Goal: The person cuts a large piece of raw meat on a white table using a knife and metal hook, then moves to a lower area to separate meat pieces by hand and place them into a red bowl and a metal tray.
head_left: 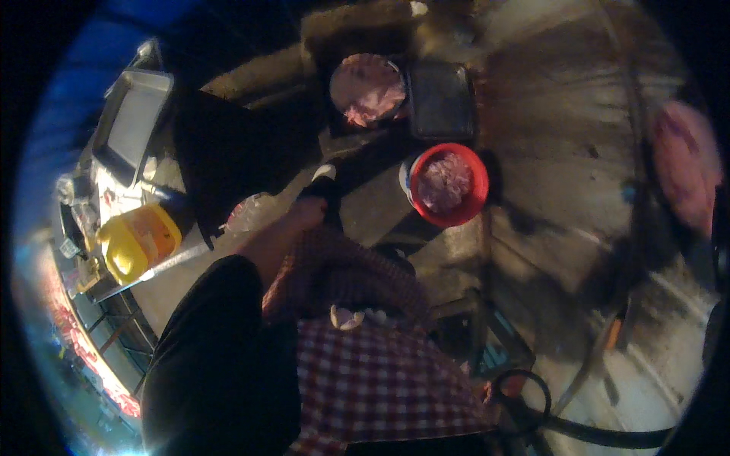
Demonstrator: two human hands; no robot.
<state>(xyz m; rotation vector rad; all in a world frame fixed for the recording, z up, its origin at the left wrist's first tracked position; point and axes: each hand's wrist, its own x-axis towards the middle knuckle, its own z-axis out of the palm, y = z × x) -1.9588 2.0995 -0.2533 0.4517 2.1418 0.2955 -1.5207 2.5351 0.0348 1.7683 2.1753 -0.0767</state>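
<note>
My left hand reaches forward from a dark sleeve, over the front of a red-and-white checked apron. Its fingers are lost in shadow, so I cannot see whether they hold anything. A dark shoe with a pale toe shows just beyond it. Beside the forearm lies a clear, crumpled plastic bag. At the apron's right edge, a small reddish patch next to a black hose may be part of my right hand; its fingers cannot be made out.
Ahead stand a red bucket of pale pink meat-like pieces, a round basin of similar pieces and a dark rectangular tray. On the left are a metal tray and a yellow jug. A green-edged crate sits right.
</note>
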